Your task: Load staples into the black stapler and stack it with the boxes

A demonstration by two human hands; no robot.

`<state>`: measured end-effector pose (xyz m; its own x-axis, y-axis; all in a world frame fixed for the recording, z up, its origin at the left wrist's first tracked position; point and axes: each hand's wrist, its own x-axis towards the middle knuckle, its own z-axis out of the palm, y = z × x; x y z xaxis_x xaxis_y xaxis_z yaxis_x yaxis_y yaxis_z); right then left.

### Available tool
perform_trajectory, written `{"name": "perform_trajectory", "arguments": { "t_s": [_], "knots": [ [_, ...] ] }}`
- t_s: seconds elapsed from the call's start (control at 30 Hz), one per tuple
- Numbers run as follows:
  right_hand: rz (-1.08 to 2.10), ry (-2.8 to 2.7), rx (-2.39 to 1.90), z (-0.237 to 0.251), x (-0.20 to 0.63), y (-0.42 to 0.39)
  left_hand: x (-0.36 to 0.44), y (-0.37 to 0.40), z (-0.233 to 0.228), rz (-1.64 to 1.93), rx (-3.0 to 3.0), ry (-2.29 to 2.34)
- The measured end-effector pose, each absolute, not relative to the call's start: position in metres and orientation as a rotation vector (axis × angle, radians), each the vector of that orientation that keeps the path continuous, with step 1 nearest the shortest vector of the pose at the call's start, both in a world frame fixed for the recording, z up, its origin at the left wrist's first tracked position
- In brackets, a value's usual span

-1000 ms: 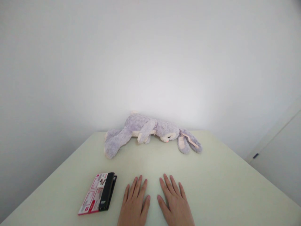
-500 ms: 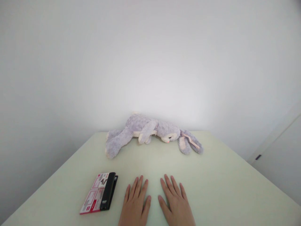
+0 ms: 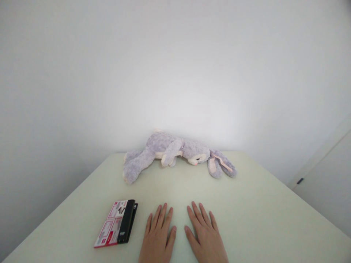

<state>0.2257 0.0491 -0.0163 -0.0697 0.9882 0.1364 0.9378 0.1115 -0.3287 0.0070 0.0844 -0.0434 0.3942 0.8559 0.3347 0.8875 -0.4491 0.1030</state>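
My left hand (image 3: 158,235) lies flat on the pale green table (image 3: 260,219), palm down, fingers spread, holding nothing. Beside it, my right hand (image 3: 205,233) rests the same way, also with nothing in it. To the left of my left hand, apart from it, is a red-and-white printed pack (image 3: 109,226). A long black piece that looks like a stapler (image 3: 127,221) runs along the pack's right side. Beyond both hands a grey-purple plush rabbit (image 3: 164,146) lies on its side, its legs to the left and its long ears to the right.
A plain white wall (image 3: 175,73) stands behind the table, close to the rabbit's back. On the right is a white panel with a small dark fitting (image 3: 300,180), past the table's edge.
Both hands stay flat in the same places. The whole view has shifted very slightly; the pack and the rabbit lie as before.
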Motion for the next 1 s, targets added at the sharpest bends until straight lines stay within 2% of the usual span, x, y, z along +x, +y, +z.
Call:
{"name": "perform_trajectory", "arguments": {
  "t_s": [0.57,0.67,0.83,1.0],
  "knots": [
    [0.296,-1.973,-1.969,-0.005,0.214,0.051,0.016,0.080,-0.042,-0.503,-2.498,-1.628],
    [0.410,-1.802,-2.001,0.010,0.181,0.061,0.029,0.071,-0.045,-0.503,-2.449,-1.655],
    [0.702,-1.739,-1.631,0.044,0.085,0.084,0.038,0.044,-0.047,-0.505,-2.469,-1.636],
    [0.692,-1.735,-1.535,0.051,0.007,0.112,0.036,0.025,-0.039,-0.509,-2.535,-1.581]
  ]
}}
